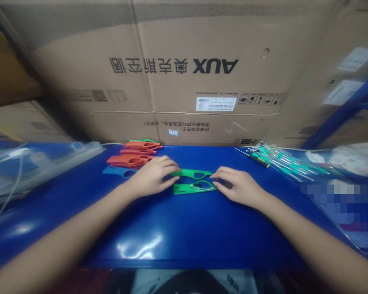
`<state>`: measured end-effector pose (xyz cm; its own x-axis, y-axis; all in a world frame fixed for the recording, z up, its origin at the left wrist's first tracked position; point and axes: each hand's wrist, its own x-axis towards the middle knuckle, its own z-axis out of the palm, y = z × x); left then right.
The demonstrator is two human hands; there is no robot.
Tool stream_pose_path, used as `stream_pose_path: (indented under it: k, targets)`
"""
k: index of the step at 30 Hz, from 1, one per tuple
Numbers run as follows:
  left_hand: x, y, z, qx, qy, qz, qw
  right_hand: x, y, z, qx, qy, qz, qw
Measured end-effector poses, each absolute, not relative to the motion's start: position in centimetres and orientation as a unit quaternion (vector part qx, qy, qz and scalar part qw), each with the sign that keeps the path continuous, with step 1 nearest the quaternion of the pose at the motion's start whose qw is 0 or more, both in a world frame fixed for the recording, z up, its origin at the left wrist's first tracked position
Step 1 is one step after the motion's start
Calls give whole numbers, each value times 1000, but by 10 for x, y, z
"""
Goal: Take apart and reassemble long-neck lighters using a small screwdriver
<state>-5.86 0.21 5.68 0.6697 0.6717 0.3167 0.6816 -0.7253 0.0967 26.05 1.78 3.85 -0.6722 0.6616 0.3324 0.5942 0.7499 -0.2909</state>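
Note:
My left hand [155,175] is closed on the left end of a green plastic shell [196,174], a long piece with an oval opening. Just nearer to me lies a second green shell [184,189] of similar shape, with thin pale wires [200,188] and a small white connector across its opening. At the right ends of both shells is my right hand [237,183], its fingers curved and the thumb and index fingertip slightly apart. Those fingertips are at or very near the shells' tips; whether they press on them is hard to see.
Orange shells [131,159] and a blue one [118,170] are piled behind my left hand. Several metal rods with teal parts [282,161] lie at the back right, by a yellow-and-black tool [259,160]. A large cardboard box [171,36] stands behind the blue table [184,228].

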Motion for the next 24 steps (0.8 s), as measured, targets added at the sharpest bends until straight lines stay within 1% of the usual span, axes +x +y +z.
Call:
stream_pose_path:
  k: [8,15,20,24]
  targets:
    - [-64,6,49,-921,-362,-147,4,278,35,46,-302,-940,64,147]
    - [-54,11,21,-889,-415,-191,-15,273,33,40,-280,-941,139,130]
    - [-55,16,9,-879,-415,-228,-53,273,32,41,-286,-940,143,122]
    - [-55,13,12,-882,-402,-243,-50,273,32,41,-294,-938,142,116]
